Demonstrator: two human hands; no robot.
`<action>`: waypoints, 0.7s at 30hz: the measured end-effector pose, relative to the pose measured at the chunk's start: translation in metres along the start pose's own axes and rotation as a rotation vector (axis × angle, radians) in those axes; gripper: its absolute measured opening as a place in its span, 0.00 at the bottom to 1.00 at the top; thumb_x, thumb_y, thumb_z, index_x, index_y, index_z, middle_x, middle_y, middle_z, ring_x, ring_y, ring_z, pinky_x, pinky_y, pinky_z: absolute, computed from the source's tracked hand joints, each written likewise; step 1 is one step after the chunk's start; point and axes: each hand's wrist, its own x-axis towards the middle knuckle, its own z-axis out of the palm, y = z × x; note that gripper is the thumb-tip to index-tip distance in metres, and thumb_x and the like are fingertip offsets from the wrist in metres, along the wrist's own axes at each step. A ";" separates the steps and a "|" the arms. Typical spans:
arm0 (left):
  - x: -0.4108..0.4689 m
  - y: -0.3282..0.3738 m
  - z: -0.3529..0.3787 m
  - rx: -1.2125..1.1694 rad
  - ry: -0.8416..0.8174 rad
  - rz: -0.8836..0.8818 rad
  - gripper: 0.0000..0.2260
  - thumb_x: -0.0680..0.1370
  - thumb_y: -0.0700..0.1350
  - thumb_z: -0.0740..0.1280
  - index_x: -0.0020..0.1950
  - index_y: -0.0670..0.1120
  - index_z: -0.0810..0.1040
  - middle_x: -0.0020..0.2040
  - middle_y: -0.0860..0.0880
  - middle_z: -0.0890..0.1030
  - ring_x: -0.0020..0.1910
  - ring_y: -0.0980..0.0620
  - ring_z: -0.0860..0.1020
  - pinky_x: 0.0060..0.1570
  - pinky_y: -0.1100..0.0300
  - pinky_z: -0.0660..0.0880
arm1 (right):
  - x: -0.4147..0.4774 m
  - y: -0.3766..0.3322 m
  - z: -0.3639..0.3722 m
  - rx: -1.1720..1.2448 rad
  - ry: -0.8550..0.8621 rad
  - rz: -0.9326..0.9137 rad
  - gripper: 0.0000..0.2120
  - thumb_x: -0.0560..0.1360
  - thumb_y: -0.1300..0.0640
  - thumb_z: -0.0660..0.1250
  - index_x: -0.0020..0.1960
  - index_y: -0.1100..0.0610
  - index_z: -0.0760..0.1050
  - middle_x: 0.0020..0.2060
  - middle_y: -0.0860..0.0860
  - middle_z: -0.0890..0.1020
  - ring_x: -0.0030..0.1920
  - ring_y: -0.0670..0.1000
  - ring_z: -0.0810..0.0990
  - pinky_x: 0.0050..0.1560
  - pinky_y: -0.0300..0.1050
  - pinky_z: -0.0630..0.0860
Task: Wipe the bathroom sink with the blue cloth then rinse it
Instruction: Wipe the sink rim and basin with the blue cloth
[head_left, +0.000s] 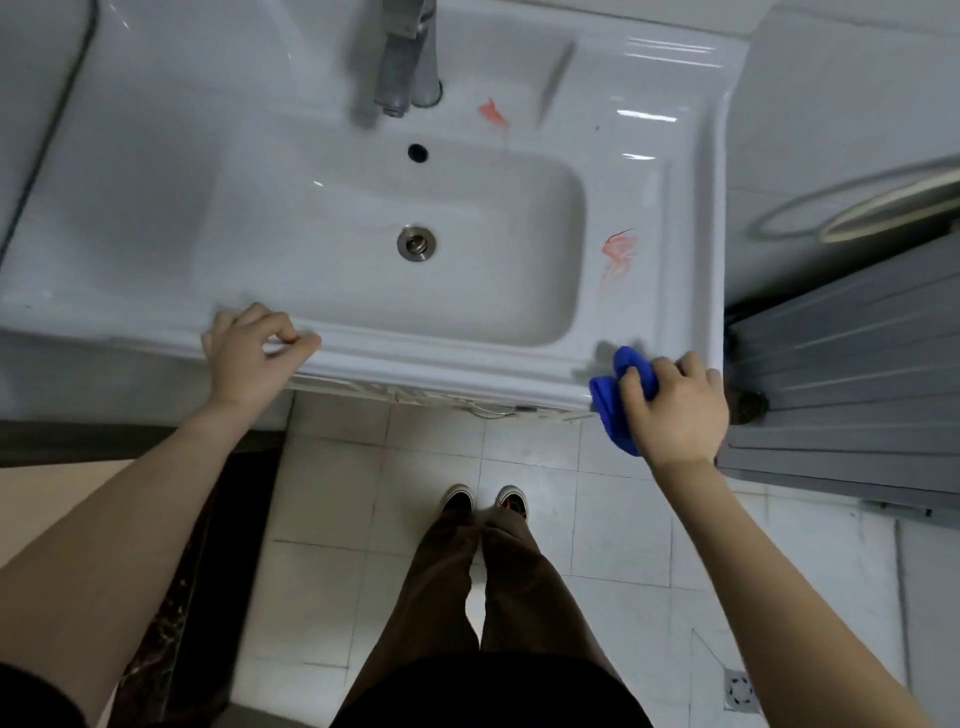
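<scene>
Presently right hand (675, 405) clenches bunched blue cloth (610, 410), soft, pliable, probably light; left hand (254, 353) curled on sink (415, 358) rim.

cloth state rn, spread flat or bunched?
Bunched. The blue cloth is wadded inside the right hand at the sink's front right corner, with only folds showing.
</scene>
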 end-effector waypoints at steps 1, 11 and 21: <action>0.001 0.000 0.000 0.005 0.003 -0.001 0.16 0.67 0.62 0.63 0.33 0.49 0.74 0.41 0.53 0.76 0.53 0.47 0.69 0.47 0.60 0.53 | -0.004 -0.020 0.007 0.011 0.016 -0.018 0.19 0.74 0.47 0.58 0.38 0.61 0.78 0.36 0.58 0.76 0.36 0.58 0.70 0.35 0.47 0.66; 0.003 -0.004 -0.003 0.011 -0.022 0.034 0.20 0.66 0.64 0.62 0.34 0.47 0.76 0.40 0.54 0.75 0.54 0.45 0.71 0.51 0.58 0.57 | -0.023 -0.157 0.040 0.177 -0.134 -0.312 0.17 0.76 0.46 0.60 0.39 0.58 0.77 0.36 0.54 0.75 0.35 0.56 0.69 0.33 0.46 0.67; 0.002 -0.002 -0.002 0.034 -0.030 0.015 0.18 0.67 0.64 0.61 0.34 0.50 0.75 0.43 0.52 0.77 0.55 0.44 0.70 0.50 0.58 0.56 | 0.005 0.035 -0.004 -0.041 0.024 -0.070 0.20 0.76 0.45 0.58 0.39 0.60 0.77 0.38 0.56 0.76 0.39 0.58 0.71 0.34 0.45 0.64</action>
